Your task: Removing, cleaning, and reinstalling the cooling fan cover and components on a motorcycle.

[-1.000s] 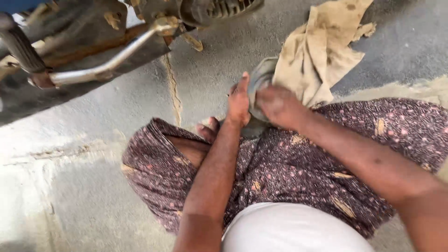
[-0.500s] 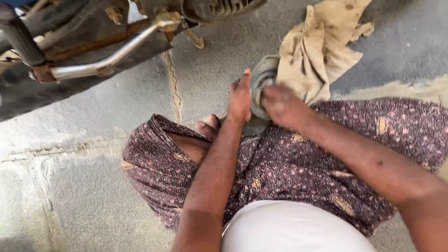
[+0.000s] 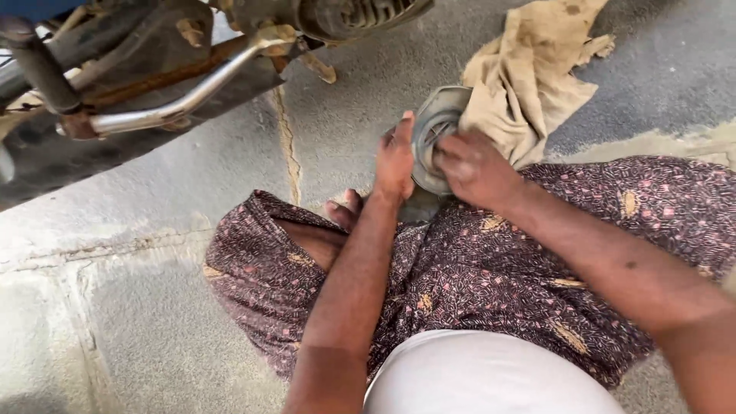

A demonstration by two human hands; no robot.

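Observation:
A round grey metal part [image 3: 438,115], like a small cover or disc, stands on edge over my lap. My left hand [image 3: 395,159] braces its left side with the palm flat against it and the thumb up. Pressed on the part's face, my right hand [image 3: 474,165] has its fingers curled, and a dirty tan rag [image 3: 529,77] lies under and behind that hand. I cannot tell whether the right fingers hold a fold of the rag. I sit on the ground in a dark patterned wrap [image 3: 491,276].
A motorcycle's underside fills the top left: a chrome pipe [image 3: 184,96], a rusty frame, a black rubber footpeg [image 3: 38,65] and the finned engine [image 3: 360,15]. The concrete floor [image 3: 138,307] has a crack running down from the engine. Toes [image 3: 343,212] show by my knee.
The grey part has tilted up so more of its rim and face show. My right hand has shifted slightly across its face. The view moved a little.

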